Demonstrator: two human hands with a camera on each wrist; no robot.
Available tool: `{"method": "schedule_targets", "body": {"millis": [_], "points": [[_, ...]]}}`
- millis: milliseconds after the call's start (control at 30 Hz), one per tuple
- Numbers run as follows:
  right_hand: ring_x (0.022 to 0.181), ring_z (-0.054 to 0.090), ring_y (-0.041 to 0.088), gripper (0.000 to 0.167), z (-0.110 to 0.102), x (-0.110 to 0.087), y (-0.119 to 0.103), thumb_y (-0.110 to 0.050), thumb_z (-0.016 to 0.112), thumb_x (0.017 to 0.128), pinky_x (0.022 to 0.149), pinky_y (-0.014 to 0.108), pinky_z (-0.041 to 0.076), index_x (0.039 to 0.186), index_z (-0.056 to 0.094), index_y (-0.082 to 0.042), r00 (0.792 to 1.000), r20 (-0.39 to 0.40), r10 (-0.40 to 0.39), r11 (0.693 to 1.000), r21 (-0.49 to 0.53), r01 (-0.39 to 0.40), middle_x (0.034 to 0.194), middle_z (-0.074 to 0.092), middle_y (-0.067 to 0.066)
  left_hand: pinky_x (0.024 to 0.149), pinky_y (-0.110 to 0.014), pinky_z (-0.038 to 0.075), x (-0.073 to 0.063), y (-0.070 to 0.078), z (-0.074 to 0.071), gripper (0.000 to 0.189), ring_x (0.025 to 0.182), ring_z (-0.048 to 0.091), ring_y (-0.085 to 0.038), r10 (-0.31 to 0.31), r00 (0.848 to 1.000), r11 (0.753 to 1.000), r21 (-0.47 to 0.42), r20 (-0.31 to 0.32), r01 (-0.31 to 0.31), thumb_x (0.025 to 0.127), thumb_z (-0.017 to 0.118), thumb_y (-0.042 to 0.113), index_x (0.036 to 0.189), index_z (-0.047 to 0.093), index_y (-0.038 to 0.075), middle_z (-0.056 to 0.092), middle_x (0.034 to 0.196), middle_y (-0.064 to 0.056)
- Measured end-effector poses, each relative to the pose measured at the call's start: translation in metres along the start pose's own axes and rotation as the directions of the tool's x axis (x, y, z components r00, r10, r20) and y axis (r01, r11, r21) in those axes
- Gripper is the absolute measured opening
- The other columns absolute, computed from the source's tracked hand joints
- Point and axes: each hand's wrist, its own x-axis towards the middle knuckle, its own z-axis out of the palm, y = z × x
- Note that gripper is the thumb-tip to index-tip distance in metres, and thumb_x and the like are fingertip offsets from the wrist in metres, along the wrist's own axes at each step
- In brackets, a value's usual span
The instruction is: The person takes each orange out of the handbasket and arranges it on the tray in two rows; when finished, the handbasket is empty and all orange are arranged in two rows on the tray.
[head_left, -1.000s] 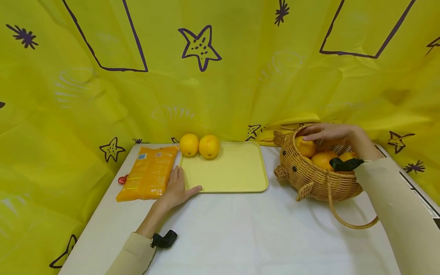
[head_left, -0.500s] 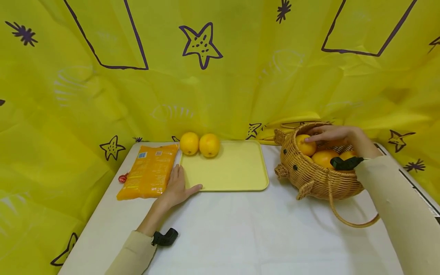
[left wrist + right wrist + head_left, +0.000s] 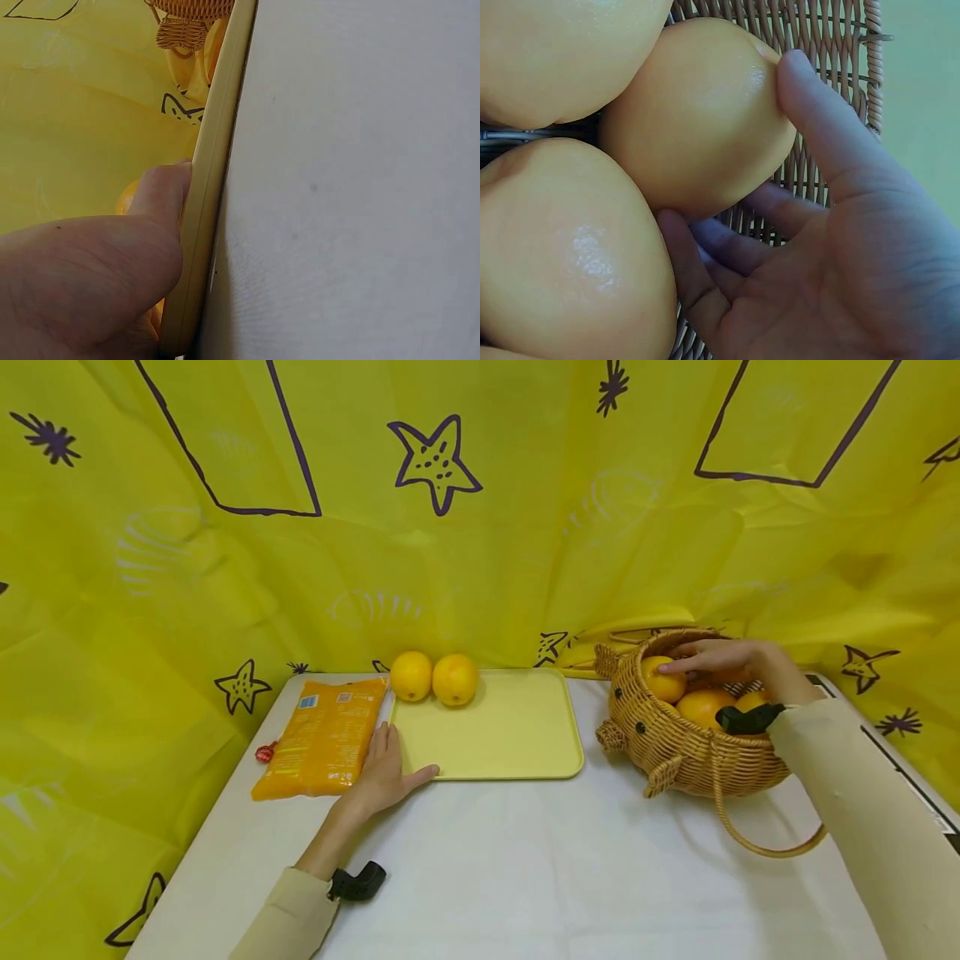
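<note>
Two oranges (image 3: 455, 680) sit on the tray (image 3: 517, 735), packet (image 3: 322, 739) just left. I've got my right hand (image 3: 720, 658) gripping another orange (image 3: 701, 112) in the pig basket (image 3: 682, 747), neighbouring fruit (image 3: 570, 240) crowding it; left hand (image 3: 384, 768), thumb and fingers apart, touches the tray.

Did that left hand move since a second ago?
No, neither way: in the head view, the left hand stays at the same corner of the yellow tray, beside the orange packet.

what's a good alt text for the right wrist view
A person's right hand holds its thumb and fingers around a yellow-orange fruit inside a wicker basket. Two similar fruits lie beside it, an upper-left fruit and a lower-left fruit.
</note>
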Motion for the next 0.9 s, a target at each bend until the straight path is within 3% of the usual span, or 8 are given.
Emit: {"method": "schedule_targets", "body": {"millis": [333,900], "points": [[0.117,0.057,0.023,0.071,0.0000,0.0018,0.0014,-0.036,0.043,0.103,0.096,0.032,0.050,0.149,0.016,0.011,1.000,-0.018,0.002,0.997,-0.082,-0.004,0.145,0.036,0.032,0.121,-0.056,0.008,-0.0020,0.0007,-0.0010,0.110,0.148,-0.001,-0.046,0.017,1.000,1.000,0.001,-0.010,-0.017,0.088,0.066,0.046,0.149,-0.002,-0.015,-0.008,0.157,-0.034],[0.120,0.056,0.026,0.069,-0.0006,0.0028,0.0026,-0.038,0.040,0.104,0.097,0.035,0.049,0.150,0.016,0.009,1.000,-0.019,0.014,0.995,-0.100,-0.016,0.146,0.035,0.030,0.121,-0.056,0.007,0.0002,0.0007,-0.0012,0.111,0.148,-0.001,-0.046,0.023,1.000,1.000,0.000,-0.008,-0.023,0.088,0.066,0.047,0.149,-0.004,-0.015,-0.008,0.157,-0.033]]}}
